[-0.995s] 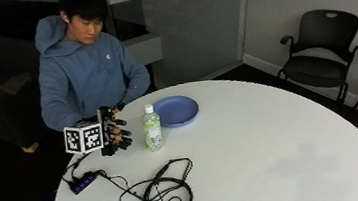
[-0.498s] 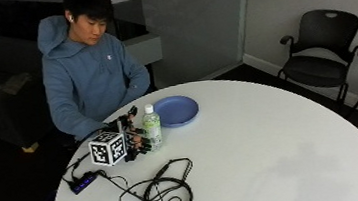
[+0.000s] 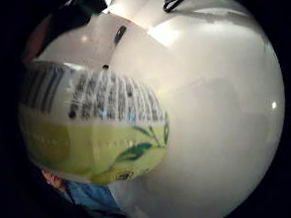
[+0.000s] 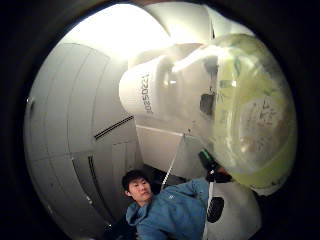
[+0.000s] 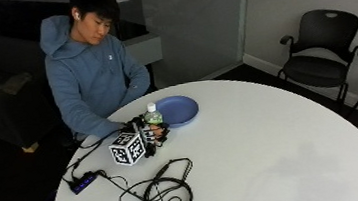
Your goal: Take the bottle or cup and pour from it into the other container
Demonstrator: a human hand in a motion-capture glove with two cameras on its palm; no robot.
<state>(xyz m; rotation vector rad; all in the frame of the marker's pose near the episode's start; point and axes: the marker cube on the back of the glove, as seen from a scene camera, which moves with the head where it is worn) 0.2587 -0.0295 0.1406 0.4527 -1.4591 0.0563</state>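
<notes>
Around the bottle (image 5: 152,117), the gloved right hand (image 5: 148,134) is wrapping its fingers, gripping the body upright, probably readying a lift toward the blue plate (image 5: 177,110) just beside the bottle. Glove and fittings are hiding the bottle's lower half, so whether it is touching the table (image 5: 270,136) is unclear.

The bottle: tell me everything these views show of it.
The bottle is clear plastic with a white cap and a pale label printed with green leaves and a barcode. It holds yellow-green liquid. It stands upright on the white table, just beside the blue plate. The gloved right hand has its grip around the lower body. The cap is still on.
</notes>
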